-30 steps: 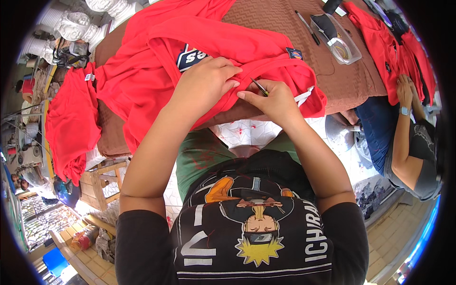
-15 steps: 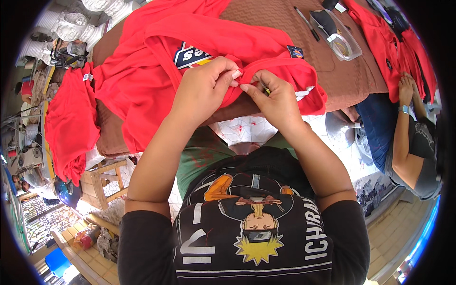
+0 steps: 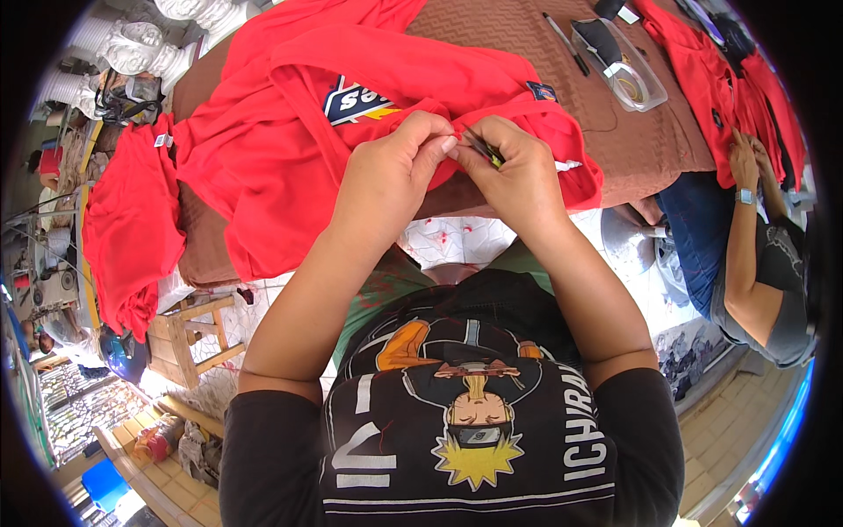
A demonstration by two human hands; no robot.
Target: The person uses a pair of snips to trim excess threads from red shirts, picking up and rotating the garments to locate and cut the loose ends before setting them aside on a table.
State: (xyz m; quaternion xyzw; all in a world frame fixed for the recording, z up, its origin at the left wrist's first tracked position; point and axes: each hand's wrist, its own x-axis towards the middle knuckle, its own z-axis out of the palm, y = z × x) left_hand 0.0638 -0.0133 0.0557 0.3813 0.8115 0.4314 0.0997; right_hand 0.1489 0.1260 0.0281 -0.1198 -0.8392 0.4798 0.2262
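Note:
A red garment (image 3: 290,167) with a printed patch on its front lies spread over the near side of the brown-covered table. At its near edge, my left hand (image 3: 395,167) is closed in a pinch on a small bit of the red cloth. My right hand (image 3: 518,171) is closed around a small pair of thread snips (image 3: 484,149) with dark blades and a touch of yellow. The blades point toward the left fingertips. Both hands' fingertips meet, so the exact spot between them is partly hidden.
A clear plastic box (image 3: 625,70) with small items and a black marker (image 3: 566,44) lie at the far right. Another red garment (image 3: 132,228) hangs at the left. A co-worker (image 3: 760,272) handles red cloth at the right. A wooden stool (image 3: 189,338) stands lower left.
My left hand has moved slightly right and down, toward me, with its pinch. The snips' blades now show more clearly in my right hand. The garment has barely shifted.

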